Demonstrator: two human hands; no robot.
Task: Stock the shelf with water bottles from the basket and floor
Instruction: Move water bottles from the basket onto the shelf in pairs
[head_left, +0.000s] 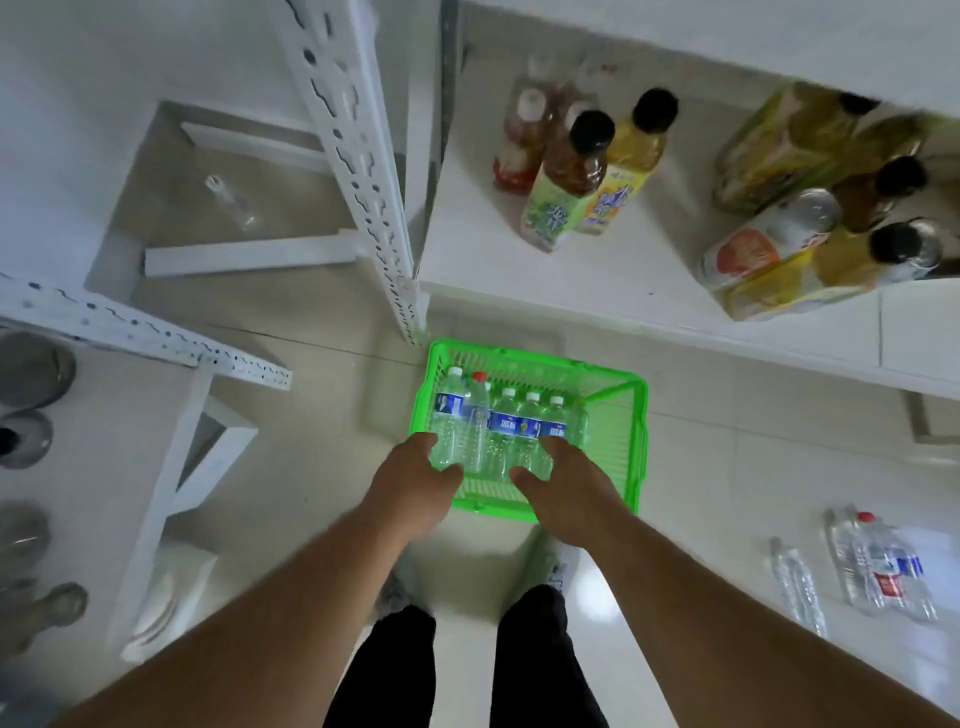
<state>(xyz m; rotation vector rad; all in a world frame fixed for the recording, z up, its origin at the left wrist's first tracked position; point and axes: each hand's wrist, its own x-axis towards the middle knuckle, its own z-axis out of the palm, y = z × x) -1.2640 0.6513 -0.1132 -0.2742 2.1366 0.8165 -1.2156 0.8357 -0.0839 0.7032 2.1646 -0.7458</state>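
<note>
Below, a green plastic basket (613, 415) sat on the tiled floor (291, 467) just in front of the white shelf (519, 260). Five water bottles (506, 423) lay side by side in its left half, caps pointing toward the shelf; four had white caps and one a red cap. Both hands reached into the basket: the left hand (415, 480) lay on the leftmost bottles and the right hand (563, 486) on the rightmost, each with thumb spread inward and fingers lying over the bottles; whether either grip had closed round a bottle could not be told. More water bottles (878, 566) lay on the floor at right. Tea bottles (566, 182) stood on the shelf.
</note>
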